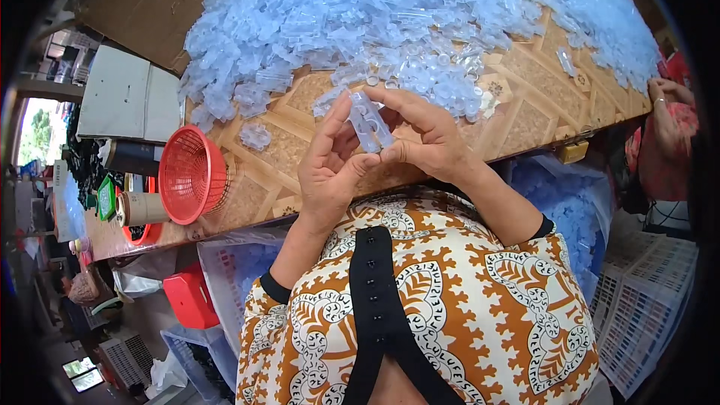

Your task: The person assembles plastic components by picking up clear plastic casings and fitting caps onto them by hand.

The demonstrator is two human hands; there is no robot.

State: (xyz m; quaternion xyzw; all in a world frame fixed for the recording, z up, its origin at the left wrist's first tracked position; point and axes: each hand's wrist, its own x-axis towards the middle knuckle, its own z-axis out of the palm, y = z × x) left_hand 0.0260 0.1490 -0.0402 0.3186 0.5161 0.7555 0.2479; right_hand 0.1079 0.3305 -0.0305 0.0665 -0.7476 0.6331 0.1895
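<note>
Between my two hands, just over the near edge of the table, is a clear plastic part (369, 124) with round openings along it. My left hand (330, 154) has its thumb and fingers closed on the part's left side. My right hand (429, 135) grips it from the other side, thumb at its lower end and index finger at its top. Right behind my hands lie small clear rings and caps (439, 79). Beyond them rises a large heap of clear bluish plastic parts (345, 15). One loose clear piece (256, 136) rests left of my hands.
A red plastic basket (193, 172) stands at the table's left end, near a roll of brown tape (142, 208) and a white box (120, 94). Bags of clear parts (570, 202) hang below the table edge. At the far right another person's hand (667, 105) shows beside white crates (641, 292).
</note>
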